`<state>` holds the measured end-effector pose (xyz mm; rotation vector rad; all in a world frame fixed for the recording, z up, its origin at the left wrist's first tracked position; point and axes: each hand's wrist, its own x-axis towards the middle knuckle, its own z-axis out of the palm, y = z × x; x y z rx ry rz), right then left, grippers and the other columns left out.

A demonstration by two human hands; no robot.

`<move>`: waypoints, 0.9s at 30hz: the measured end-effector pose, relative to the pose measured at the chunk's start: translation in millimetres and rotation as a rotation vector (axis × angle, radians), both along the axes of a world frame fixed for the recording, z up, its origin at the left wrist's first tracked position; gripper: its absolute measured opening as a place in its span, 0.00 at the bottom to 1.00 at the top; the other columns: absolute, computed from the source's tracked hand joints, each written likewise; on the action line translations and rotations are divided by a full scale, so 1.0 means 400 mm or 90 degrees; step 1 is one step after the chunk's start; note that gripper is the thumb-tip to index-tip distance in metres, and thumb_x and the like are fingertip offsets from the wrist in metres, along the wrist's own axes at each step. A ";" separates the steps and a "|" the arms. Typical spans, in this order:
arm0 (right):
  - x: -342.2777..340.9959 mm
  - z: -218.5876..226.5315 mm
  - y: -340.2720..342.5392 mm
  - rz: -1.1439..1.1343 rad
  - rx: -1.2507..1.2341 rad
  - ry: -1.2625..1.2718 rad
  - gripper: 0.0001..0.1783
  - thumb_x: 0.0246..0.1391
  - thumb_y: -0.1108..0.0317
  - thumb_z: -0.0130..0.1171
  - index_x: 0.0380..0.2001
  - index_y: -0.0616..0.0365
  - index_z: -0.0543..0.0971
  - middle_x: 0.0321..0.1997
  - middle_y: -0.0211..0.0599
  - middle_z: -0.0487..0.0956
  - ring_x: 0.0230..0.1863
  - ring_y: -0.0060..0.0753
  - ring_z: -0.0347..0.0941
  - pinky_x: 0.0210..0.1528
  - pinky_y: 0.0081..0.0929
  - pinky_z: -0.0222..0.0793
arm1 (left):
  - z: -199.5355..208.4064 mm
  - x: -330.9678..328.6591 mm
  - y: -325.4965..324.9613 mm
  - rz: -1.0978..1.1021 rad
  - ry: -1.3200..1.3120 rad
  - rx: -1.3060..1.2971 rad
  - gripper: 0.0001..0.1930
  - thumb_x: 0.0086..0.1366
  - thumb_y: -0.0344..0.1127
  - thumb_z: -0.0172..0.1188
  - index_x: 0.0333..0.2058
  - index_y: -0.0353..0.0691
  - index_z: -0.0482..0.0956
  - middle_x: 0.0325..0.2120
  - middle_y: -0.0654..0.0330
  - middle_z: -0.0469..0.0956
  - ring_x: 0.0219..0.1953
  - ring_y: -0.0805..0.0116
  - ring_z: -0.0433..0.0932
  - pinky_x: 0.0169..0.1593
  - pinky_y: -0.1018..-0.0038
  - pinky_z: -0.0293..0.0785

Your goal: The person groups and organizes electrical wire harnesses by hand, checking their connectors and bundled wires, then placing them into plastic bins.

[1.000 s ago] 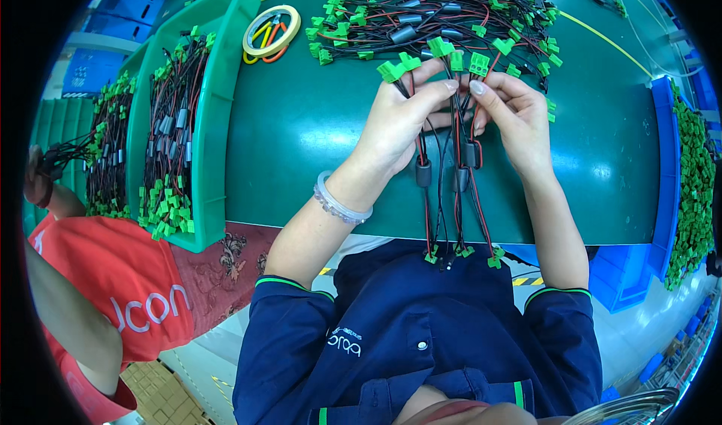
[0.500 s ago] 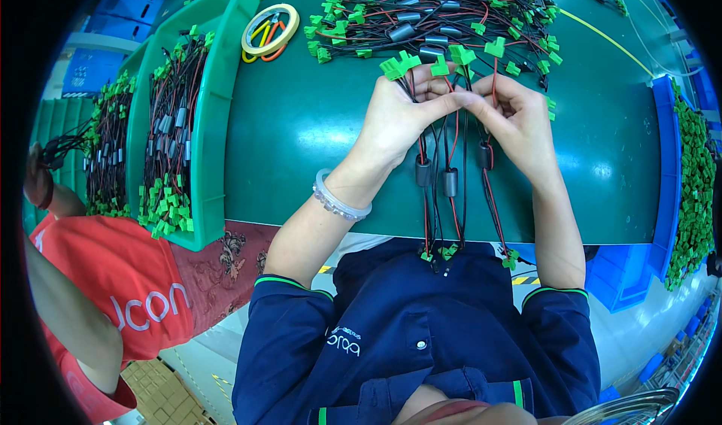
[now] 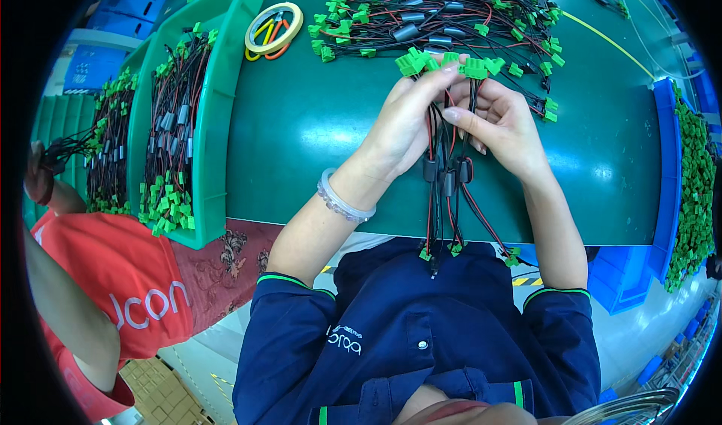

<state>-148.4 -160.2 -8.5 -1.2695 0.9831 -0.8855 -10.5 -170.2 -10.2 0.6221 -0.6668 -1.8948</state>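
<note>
Between my two hands hangs a small bunch of wire harnesses [image 3: 449, 143], red and black leads with dark ferrite cylinders and green connectors. Their upper green connectors [image 3: 475, 68] stick up in a row above my fingers. My left hand [image 3: 410, 116] is closed round the bunch, thumb pressed just under the connectors. From the right side, my right hand [image 3: 502, 124] grips the same leads with bent fingers and thumb. The lower connectors [image 3: 456, 250] dangle by the table's near edge, in front of my shirt. Some fingertips are hidden behind the wires.
A pile of similar harnesses [image 3: 421, 19] lies at the far side of the green table [image 3: 323, 124]. A tape roll [image 3: 295, 26] rests over orange and yellow-handled tools. Left stands a green bin [image 3: 214, 124] of harnesses, beside a co-worker's arm [image 3: 75, 305]. Right, a blue bin [image 3: 665, 177] holds green connectors.
The upper connectors have come closer together into one row, and the hanging ferrite cylinders have drawn together. My left thumb has moved up; my right hand has shifted slightly lower and inward.
</note>
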 end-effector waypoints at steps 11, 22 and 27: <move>0.006 -0.007 0.003 -0.107 -0.050 -0.069 0.09 0.51 0.64 0.51 0.33 0.59 0.71 0.21 0.25 0.71 0.16 0.07 0.59 0.16 0.07 0.52 | 0.015 -0.008 0.008 -0.038 0.026 -0.104 0.20 0.62 0.46 0.42 0.43 0.35 0.67 0.31 0.63 0.69 0.27 0.75 0.71 0.32 0.79 0.69; 0.005 0.004 0.014 0.074 -0.238 0.147 0.12 0.53 0.68 0.41 0.34 0.66 0.68 0.28 0.42 0.72 0.29 0.36 0.68 0.33 0.27 0.63 | 0.009 -0.019 0.017 -0.035 -0.185 -0.222 0.19 0.58 0.37 0.51 0.46 0.35 0.67 0.42 0.57 0.71 0.43 0.72 0.69 0.47 0.75 0.65; -0.008 -0.009 0.016 0.137 -0.254 0.122 0.14 0.54 0.65 0.41 0.34 0.68 0.68 0.32 0.44 0.71 0.34 0.39 0.68 0.37 0.28 0.62 | 0.012 -0.011 0.019 -0.087 -0.207 -0.238 0.17 0.56 0.33 0.53 0.45 0.34 0.68 0.39 0.55 0.73 0.38 0.71 0.72 0.46 0.74 0.66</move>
